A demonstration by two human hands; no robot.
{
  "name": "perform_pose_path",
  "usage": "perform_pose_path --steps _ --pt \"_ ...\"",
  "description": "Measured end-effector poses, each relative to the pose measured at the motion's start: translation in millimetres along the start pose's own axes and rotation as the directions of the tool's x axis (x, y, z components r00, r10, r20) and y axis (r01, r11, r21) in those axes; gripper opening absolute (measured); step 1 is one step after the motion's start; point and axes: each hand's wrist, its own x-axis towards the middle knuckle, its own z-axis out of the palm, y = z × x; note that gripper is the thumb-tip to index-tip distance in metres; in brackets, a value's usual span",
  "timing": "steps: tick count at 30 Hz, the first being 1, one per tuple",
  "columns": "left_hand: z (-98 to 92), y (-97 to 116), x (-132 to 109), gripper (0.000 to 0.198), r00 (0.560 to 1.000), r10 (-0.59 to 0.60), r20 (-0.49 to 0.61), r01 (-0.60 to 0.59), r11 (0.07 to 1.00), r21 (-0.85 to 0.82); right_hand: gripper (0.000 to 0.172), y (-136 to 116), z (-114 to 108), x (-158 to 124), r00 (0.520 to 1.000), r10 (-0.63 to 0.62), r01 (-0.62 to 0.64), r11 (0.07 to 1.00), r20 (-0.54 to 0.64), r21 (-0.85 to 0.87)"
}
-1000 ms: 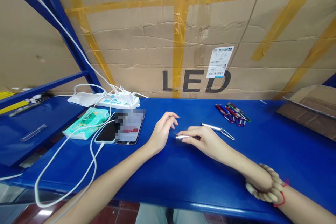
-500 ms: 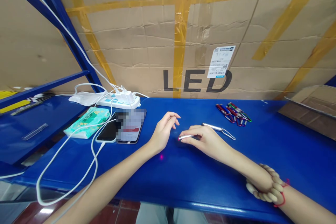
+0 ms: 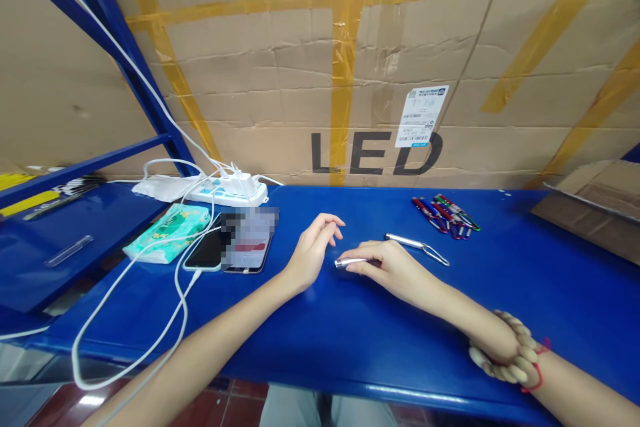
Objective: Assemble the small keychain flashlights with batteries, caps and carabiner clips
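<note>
My right hand (image 3: 387,263) pinches a slim silver laser pointer (image 3: 350,262), its tip facing left toward my other hand. The rest of its barrel is hidden behind my fingers. My left hand (image 3: 316,247) rests on the blue table, fingers loosely bent and apart, with nothing in it. Just beyond my right hand lies a second silver pointer (image 3: 406,240) with a wire carabiner clip. Farther back on the right, several red, blue and green pointers (image 3: 443,213) with matching clips lie in a small pile.
Left of my hands are two phones (image 3: 204,252) (image 3: 253,247), a green tissue pack (image 3: 169,233) and a white power strip (image 3: 233,192) with looping cables. A large taped cardboard box (image 3: 280,93) stands along the back. An open carton (image 3: 590,213) sits at the right edge.
The red dot on the table below my left hand is gone, and the red glow at the pointer's tip has vanished. Both hands have hardly moved.
</note>
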Motion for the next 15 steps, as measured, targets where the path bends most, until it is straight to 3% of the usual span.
perform_pose_path --steps 15 --pt "0.7 1.7 -0.3 0.022 1.0 -0.003 0.011 0.003 1.0 0.007 0.021 6.2 4.1 0.4 0.999 -0.013 0.01 0.998 -0.039 -0.058"
